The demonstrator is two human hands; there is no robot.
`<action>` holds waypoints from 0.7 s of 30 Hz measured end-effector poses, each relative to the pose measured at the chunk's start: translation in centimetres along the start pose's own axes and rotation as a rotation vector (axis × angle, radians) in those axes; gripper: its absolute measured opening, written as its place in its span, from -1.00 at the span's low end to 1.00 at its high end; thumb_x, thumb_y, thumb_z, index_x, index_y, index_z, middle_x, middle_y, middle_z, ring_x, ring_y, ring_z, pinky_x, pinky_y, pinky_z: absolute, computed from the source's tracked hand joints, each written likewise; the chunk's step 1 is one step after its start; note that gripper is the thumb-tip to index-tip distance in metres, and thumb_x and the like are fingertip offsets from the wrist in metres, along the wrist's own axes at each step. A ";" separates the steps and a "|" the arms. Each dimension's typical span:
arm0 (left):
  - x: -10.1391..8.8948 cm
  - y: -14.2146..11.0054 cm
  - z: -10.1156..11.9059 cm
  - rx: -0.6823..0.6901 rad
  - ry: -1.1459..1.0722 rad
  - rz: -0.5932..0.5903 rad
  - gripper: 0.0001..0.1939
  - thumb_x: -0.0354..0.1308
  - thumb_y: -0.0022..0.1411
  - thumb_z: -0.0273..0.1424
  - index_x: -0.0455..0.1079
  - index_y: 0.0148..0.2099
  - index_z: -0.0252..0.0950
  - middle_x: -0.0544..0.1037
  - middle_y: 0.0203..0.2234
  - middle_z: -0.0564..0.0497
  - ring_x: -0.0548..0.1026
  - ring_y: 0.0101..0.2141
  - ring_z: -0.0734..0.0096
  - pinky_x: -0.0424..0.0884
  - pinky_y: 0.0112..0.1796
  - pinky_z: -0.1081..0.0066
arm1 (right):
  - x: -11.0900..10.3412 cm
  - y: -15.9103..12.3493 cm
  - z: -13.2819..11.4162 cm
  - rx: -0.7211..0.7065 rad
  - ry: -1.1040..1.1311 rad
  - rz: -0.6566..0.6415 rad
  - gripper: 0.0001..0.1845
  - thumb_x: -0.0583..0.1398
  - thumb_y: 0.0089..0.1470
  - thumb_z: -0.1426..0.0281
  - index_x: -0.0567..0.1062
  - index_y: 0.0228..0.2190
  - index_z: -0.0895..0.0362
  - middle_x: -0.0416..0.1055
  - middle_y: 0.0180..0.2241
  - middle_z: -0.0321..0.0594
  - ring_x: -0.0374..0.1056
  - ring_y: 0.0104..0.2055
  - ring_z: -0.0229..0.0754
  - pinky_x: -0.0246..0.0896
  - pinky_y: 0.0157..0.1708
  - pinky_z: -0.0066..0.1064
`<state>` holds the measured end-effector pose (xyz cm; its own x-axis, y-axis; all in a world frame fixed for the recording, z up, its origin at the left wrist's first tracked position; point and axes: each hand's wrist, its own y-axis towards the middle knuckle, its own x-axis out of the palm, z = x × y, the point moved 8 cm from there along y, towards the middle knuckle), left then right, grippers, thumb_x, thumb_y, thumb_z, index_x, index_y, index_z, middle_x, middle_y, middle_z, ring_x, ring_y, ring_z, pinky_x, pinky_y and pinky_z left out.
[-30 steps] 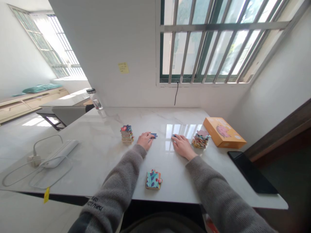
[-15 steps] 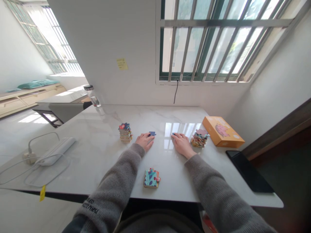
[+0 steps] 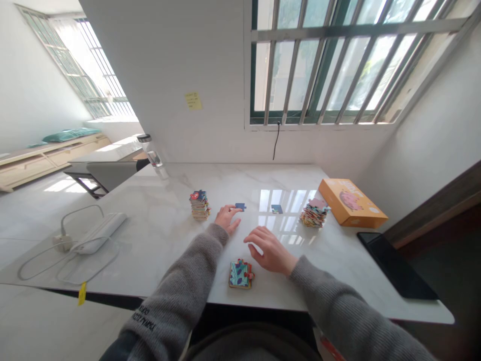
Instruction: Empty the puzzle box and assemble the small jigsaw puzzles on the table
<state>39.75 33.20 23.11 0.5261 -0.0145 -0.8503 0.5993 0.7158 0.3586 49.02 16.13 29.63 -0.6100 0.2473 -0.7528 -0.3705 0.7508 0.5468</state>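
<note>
Just beyond the fingertips of my left hand [image 3: 227,218] lies a dark blue puzzle piece [image 3: 240,206]. That hand is open, resting on the table with its fingers apart. My right hand [image 3: 271,249] is empty, its fingers curved and thumb apart, above a small stack of puzzle pieces [image 3: 239,275] with a teal patterned piece on top. A second blue puzzle piece [image 3: 277,209] lies flat, farther from that hand. Tall stacks of puzzle pieces stand on both sides: a left stack [image 3: 200,205] and a right stack [image 3: 314,213] topped by a pink piece.
An orange box [image 3: 351,203] stands at the right, with a black tablet-like slab [image 3: 394,265] nearer me. A white power strip [image 3: 101,233] and its cable lie at the left. A clear bottle [image 3: 152,152] stands at the back left on the white table [image 3: 161,215].
My right hand has let go of the blue piece on the right and moved back towards the small near stack. My left hand stays near its piece. The view shifts slightly.
</note>
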 end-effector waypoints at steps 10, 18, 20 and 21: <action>-0.3 -0.5 0.4 0.060 -0.091 0.033 -0.64 0.15 0.20 -0.41 0.43 0.06 -0.19 0.36 0.03 -0.09 0.34 0.02 0.15 0.30 0.12 0.12 | 3.0 -2.2 -4.5 -0.123 -0.040 -0.258 -0.71 0.29 0.07 0.15 0.44 -0.29 0.08 0.36 -0.21 -0.13 0.20 -0.22 -0.09 0.21 -0.17 -0.24; -1.3 -0.6 1.1 0.097 -0.134 0.055 -0.66 0.12 0.23 -0.43 0.43 0.05 -0.21 0.36 0.02 -0.10 0.34 0.04 0.17 0.27 0.14 0.15 | 2.1 -2.0 -3.5 0.059 0.284 -0.176 -0.64 0.38 -0.01 0.31 0.38 -0.21 0.05 0.32 -0.16 -0.18 0.23 -0.10 -0.11 0.28 -0.08 -0.27; -1.7 -0.6 1.5 0.130 -0.163 0.066 -0.69 0.10 0.24 -0.44 0.44 0.03 -0.24 0.41 -0.01 -0.11 0.36 0.02 0.19 0.28 0.12 0.18 | 1.4 -1.8 -2.6 0.107 0.337 -0.091 -0.63 0.36 0.01 0.36 0.35 -0.18 0.05 0.31 -0.15 -0.18 0.24 -0.08 -0.11 0.29 -0.05 -0.25; -1.8 -0.6 1.8 0.139 -0.177 0.064 -0.72 0.09 0.24 -0.45 0.45 -0.01 -0.24 0.45 -0.06 -0.10 0.38 0.00 0.20 0.28 0.10 0.19 | 1.1 -1.7 -1.8 0.130 0.335 -0.040 -0.64 0.35 0.02 0.38 0.34 -0.17 0.05 0.30 -0.14 -0.17 0.24 -0.07 -0.10 0.29 -0.04 -0.24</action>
<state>39.51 31.53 25.07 0.6561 -0.1028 -0.7476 0.6318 0.6166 0.4697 47.71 14.05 28.58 -0.8005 0.0181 -0.5990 -0.3196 0.8327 0.4523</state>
